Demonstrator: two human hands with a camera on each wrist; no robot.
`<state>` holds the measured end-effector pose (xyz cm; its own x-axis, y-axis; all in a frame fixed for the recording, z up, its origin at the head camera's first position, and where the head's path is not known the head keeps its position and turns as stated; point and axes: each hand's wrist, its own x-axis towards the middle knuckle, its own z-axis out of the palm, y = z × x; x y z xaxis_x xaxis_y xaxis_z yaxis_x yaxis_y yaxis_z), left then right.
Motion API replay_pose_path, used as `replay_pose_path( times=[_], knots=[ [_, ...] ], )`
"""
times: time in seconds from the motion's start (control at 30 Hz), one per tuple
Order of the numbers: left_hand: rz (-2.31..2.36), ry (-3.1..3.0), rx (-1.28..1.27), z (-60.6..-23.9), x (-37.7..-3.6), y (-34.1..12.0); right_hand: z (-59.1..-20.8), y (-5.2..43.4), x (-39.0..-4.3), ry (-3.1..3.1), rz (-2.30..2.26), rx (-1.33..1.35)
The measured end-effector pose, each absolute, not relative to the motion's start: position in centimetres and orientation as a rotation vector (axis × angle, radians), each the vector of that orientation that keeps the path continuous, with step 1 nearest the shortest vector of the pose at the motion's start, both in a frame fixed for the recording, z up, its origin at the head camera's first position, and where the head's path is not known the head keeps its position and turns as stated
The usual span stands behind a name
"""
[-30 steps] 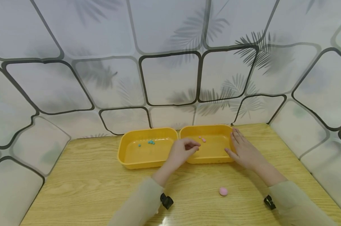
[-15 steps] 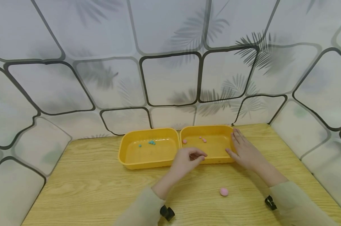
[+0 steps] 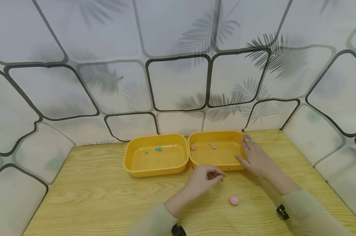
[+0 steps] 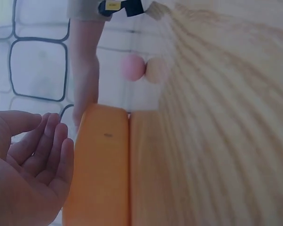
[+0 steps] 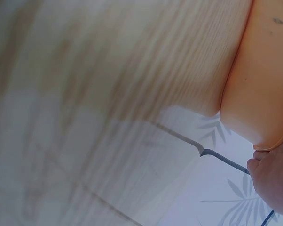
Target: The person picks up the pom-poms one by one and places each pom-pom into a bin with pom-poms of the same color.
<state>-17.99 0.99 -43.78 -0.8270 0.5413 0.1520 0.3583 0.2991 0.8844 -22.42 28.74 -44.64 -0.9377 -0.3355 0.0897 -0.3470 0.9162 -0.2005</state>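
Note:
Two yellow trays stand side by side at the back of the wooden table. The left tray (image 3: 155, 168) holds a few small teal bits (image 3: 158, 148). The right tray (image 3: 216, 165) holds small pink bits (image 3: 212, 146), one of them near its left wall. My left hand (image 3: 216, 177) hovers over the table just in front of the right tray, fingers loosely curled and empty; the left wrist view shows its bare palm (image 4: 33, 165). My right hand (image 3: 250, 154) rests with straight fingers against the right tray's right wall. A pink ball (image 3: 234, 200) lies on the table near me.
Patterned grey-white panels wall in the table (image 3: 92, 196) at the back and on both sides. The pink ball (image 4: 133, 67) and the trays' outer wall (image 4: 101, 160) show in the left wrist view. The right wrist view shows the tray's corner (image 5: 263, 70).
My left hand has drawn back from over the right tray to the table in front of it. A pink bit now shows at that tray's left end. The right hand has stayed put.

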Motion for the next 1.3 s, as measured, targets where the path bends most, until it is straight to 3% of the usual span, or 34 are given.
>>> replay_pose_path(
  times=[1.3],
  knots=[
    [0.954, 2.439, 1.064, -46.8, -17.2, 3.6, -44.6, 28.8, -22.3, -3.002, 0.329, 0.551]
  ],
)
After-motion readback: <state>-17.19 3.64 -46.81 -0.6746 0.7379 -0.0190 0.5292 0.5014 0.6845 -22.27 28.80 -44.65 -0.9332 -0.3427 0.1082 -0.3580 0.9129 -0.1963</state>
